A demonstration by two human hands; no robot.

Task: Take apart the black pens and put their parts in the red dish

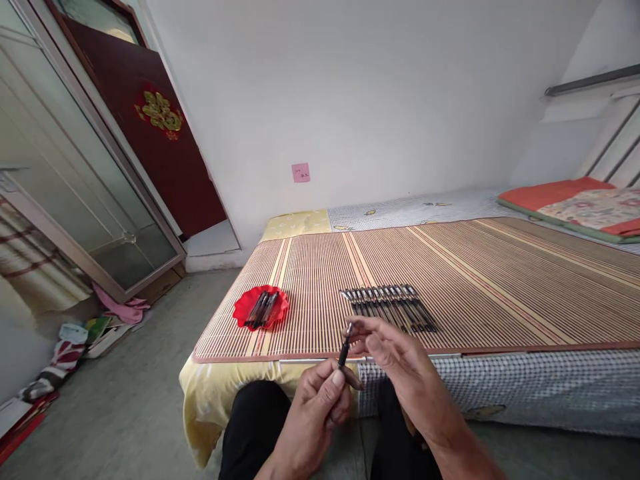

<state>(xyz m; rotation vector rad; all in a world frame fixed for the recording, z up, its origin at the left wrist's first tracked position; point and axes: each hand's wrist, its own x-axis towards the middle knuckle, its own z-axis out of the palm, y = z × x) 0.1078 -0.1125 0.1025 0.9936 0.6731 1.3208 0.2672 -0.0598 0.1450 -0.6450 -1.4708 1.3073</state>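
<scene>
My left hand (316,400) is closed around the lower end of a dark pen (345,350), held upright in front of the bed edge. My right hand (395,363) pinches the pen's upper tip with thumb and fingers. Just beyond, a row of several dark pens (390,308) lies side by side on the bamboo mat (500,280). To the left, a red dish (261,307) on the mat holds several more pens.
The mat covers a low bed with a yellow sheet (210,393) and checked cloth (525,387). Folded bedding (580,203) lies at the far right. Clothes and clutter (75,340) sit on the floor at left by a glass door. My knees are below the hands.
</scene>
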